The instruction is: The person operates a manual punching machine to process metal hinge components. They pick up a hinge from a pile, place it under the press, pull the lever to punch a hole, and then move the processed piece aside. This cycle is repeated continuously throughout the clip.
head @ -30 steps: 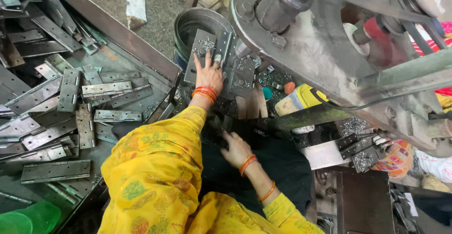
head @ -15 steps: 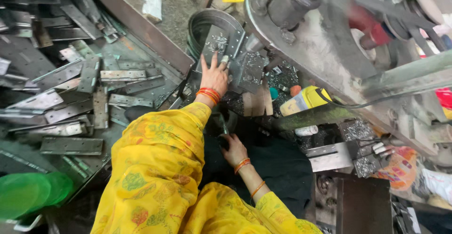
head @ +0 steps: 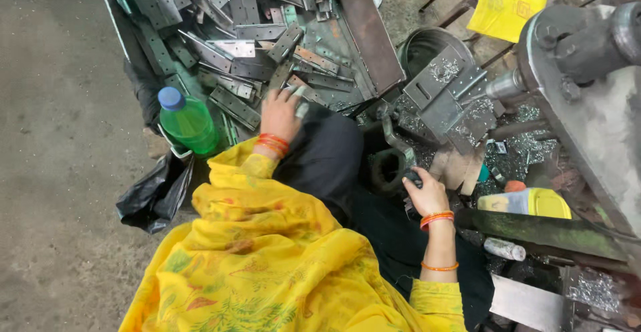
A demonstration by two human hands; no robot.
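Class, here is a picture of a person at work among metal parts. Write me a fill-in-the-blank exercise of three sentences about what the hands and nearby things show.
1. The left hand rests on a heap of flat ______ plates.
2. The plastic bottle beside that hand is green with a ______ cap.
3. Both wrists wear ______ bangles, and the right hand rests near a yellow container.

Missing words: metal; blue; orange

Yellow floral-printed sleeves, orange-red bangles on left hand point(head: 280, 113) and right hand point(head: 427, 195), dark trousers.
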